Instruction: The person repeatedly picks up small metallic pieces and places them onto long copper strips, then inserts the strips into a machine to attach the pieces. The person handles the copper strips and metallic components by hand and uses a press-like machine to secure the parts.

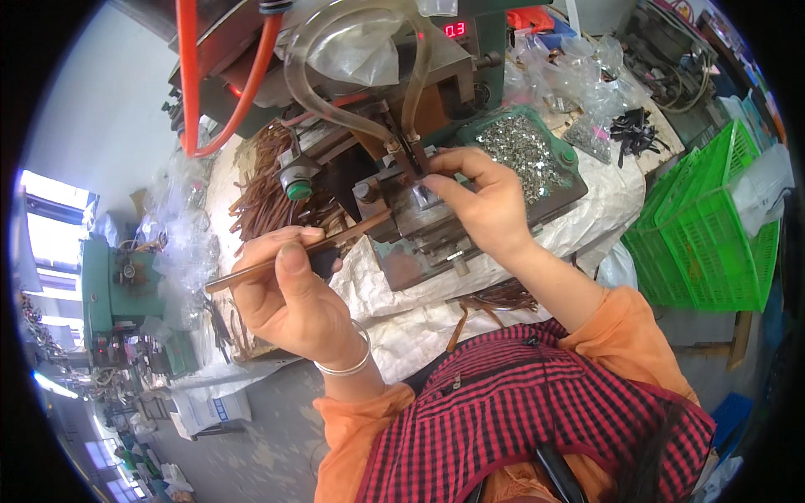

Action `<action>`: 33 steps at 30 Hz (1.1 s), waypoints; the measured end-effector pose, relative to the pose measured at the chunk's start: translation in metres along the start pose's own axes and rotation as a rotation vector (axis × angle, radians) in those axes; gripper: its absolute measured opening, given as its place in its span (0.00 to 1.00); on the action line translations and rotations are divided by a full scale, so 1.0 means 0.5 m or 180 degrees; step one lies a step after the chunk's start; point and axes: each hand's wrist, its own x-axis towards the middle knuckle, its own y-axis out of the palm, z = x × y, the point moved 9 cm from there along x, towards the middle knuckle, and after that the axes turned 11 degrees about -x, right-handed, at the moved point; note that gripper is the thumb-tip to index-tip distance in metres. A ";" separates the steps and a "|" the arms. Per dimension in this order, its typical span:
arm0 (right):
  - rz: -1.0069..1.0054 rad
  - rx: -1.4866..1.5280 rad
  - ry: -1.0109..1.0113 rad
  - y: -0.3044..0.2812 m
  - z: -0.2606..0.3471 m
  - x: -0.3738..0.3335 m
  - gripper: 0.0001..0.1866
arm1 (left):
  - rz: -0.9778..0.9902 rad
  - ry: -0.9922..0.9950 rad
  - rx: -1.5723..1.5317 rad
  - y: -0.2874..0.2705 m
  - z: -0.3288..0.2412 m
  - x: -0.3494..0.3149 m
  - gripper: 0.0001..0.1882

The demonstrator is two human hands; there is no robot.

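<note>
My left hand [289, 289] is closed round a long, flat brown strip [348, 232], whose far end reaches the metal block of the machine [411, 210]. Something small and black [324, 263] shows under its fingers. My right hand [482, 197] is at the machine's working point, thumb and forefinger pinched beside the upright metal head [409, 159]. Whatever lies between those fingertips is too small to make out. Left of the block is a green button [298, 190] on a grey housing.
Brown strips [272, 184] lie heaped left of the machine, with several more [503, 298] near my apron. A green tray [520, 151] of small shiny metal pieces stands at right. Beyond it are black pieces [635, 132] and a green crate [713, 226]. Orange hose [191, 84] hangs at upper left.
</note>
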 end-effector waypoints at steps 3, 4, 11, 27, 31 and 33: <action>0.0091 0.0980 0.0612 0.023 -0.027 -0.007 0.20 | -0.0244 -0.0067 0.0050 0.009 0.049 0.024 0.06; 0.0092 0.1322 0.0758 0.026 -0.027 -0.003 0.24 | -0.0183 0.0059 -0.0062 0.007 0.061 0.041 0.07; 0.0358 0.1499 0.0896 -0.006 0.046 -0.036 0.27 | 0.0103 -0.0233 0.0379 0.001 0.058 0.015 0.03; -0.0049 -0.2918 -0.0472 -0.163 -0.184 -0.002 0.08 | 0.2440 0.1583 0.1508 0.173 0.042 -0.164 0.14; 0.0830 -0.3211 -0.1743 -0.071 -0.152 0.003 0.10 | 0.2438 0.1509 0.1562 0.170 0.049 -0.169 0.13; 0.0808 -0.3432 -0.2085 -0.058 -0.192 0.030 0.09 | 0.2366 0.1224 0.1622 0.148 0.053 -0.175 0.14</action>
